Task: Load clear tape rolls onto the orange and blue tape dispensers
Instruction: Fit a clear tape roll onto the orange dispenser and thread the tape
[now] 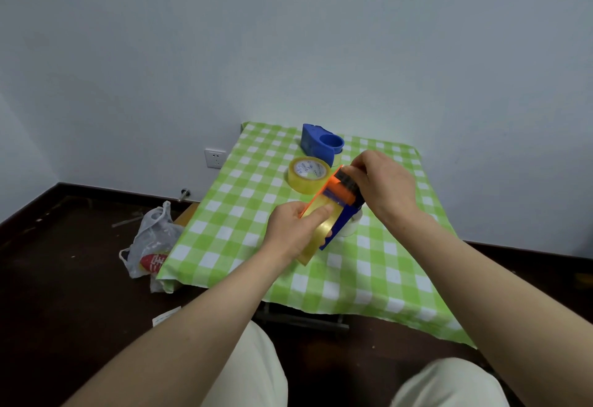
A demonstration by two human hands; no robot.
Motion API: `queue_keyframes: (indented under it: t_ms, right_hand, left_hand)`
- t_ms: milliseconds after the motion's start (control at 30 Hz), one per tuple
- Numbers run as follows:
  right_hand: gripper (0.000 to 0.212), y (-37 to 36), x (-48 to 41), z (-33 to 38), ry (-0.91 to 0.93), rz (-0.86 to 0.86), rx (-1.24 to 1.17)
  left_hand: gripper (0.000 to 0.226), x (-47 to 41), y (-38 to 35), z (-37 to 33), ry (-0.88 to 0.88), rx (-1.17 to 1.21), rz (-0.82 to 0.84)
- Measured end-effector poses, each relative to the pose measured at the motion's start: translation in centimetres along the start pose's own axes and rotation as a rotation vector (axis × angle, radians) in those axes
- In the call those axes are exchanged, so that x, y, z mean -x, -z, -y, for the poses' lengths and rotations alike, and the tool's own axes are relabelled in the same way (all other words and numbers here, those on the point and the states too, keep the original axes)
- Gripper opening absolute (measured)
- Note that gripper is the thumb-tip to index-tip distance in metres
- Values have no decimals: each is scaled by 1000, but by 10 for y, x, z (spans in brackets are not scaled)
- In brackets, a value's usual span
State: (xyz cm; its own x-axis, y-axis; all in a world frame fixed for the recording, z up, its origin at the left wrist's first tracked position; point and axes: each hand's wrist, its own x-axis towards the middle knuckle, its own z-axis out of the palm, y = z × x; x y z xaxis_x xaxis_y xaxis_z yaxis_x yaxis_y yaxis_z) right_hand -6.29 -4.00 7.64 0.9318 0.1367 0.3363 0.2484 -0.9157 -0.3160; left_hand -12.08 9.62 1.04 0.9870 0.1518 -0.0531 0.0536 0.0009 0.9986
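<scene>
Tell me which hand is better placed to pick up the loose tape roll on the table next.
Probably the left hand. The loose tape roll lies on its side of the orange dispenser, with bare tablecloth between. The right hand grips the dispenser's head and would have to cross over it.

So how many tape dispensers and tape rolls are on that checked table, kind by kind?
Tape dispensers: 2, orange dispenser in both hands, blue dispenser at the back.
Clear tape rolls: 2, loose roll, held roll.
Total: 4
</scene>
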Motion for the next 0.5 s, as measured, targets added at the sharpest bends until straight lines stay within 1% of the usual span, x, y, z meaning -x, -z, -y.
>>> queue_keyframes:
  t_ms: [100,167,233,333,433,500]
  right_hand:
    - [24,0,-2,-5,-45,-25,-70]
    - [23,3,-4,-7,-84,-56,-137]
    - [27,5,-6,-7,-73,-55,-102]
    - [29,6,-7,-9,-89,-75,-110]
    - [26,6,-8,-14,-140,-69,-223]
    - [22,7,-12,-17,-180,-19,-389]
  left_hand:
    - [51,0,1,0,-14,-17,-16]
    - [56,2,1,2,-12,-16,-38]
    - [60,5,1,4,-6,-8,-62]
    - [56,9,-1,3,-1,15,-98]
    - [57,10,-1,-2,10,19,-110]
    - [64,11,1,-3,5,19,-115]
